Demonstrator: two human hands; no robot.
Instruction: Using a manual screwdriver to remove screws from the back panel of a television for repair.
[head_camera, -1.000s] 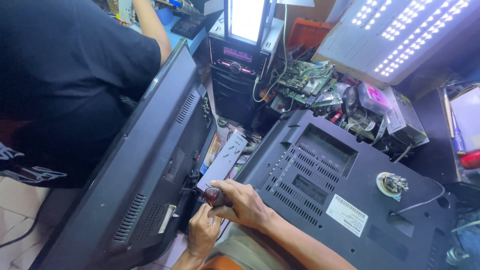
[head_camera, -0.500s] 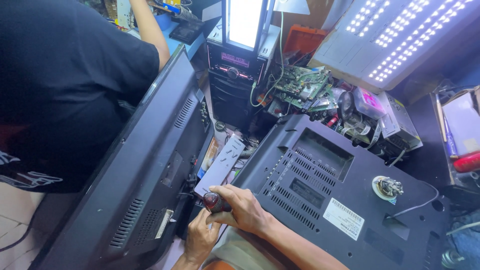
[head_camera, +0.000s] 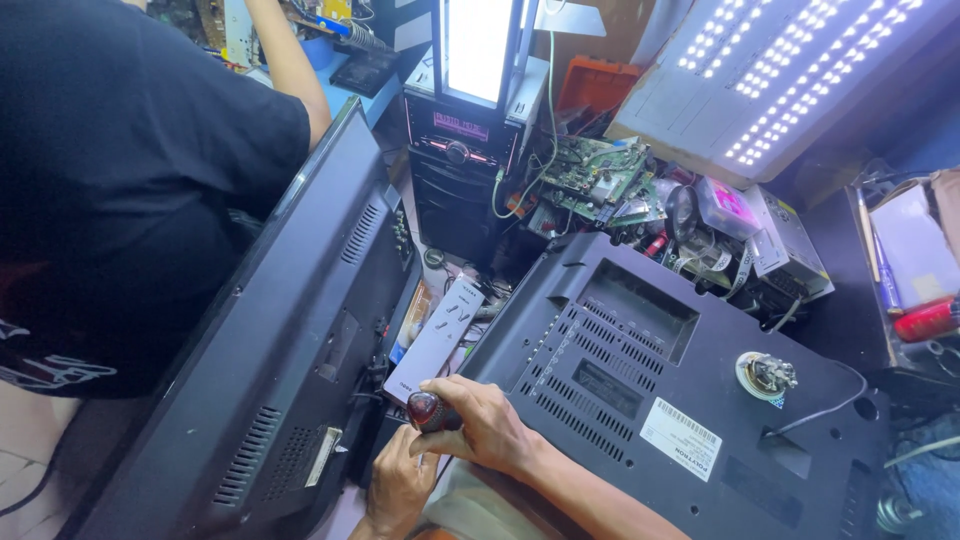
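My right hand (head_camera: 488, 425) grips a screwdriver with a dark red handle (head_camera: 430, 411) at the lower left corner of a black television back cover (head_camera: 680, 390) that lies flat. My left hand (head_camera: 398, 488) sits just below it, fingers curled up toward the screwdriver's shaft, which is hidden. A second black television (head_camera: 285, 350) leans upright on the left, back side facing me. A white remote control (head_camera: 437, 340) rests in the gap between the two sets.
A person in a black shirt (head_camera: 120, 190) stands at the left behind the leaning television. Behind are a green circuit board (head_camera: 590, 170), a lit LED backlight panel (head_camera: 790, 70), a glowing screen (head_camera: 478, 45) on a black audio unit and tangled cables.
The view has shifted slightly; my hands and the screwdriver stay at the same corner of the flat cover. The person at left has leaned a little further in.
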